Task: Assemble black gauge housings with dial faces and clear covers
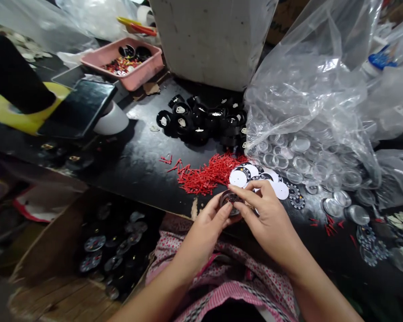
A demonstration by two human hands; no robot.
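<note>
Both hands hold one small round black gauge housing [231, 197] at the table edge. My left hand [215, 215] is closed around its left side, thumb on top. My right hand [260, 205] grips its right side, with thumb and fingers on the rim and face. Fingers hide much of the part, so the details inside it cannot be made out. Just beyond lie a heap of red pointers [210, 174] and an overlapping spread of printed dial discs [239, 177], some white side up. Farther back sits a pile of black housings [198, 118] with pale tabs.
To the right, a plastic bag [309, 89] lies by many clear round covers [300, 163]. A phone [82, 107] leans on a white roll at left. Behind stands a pink bin [143, 74] of small parts. A cardboard box [36, 264] below left holds finished-looking gauges [94, 243].
</note>
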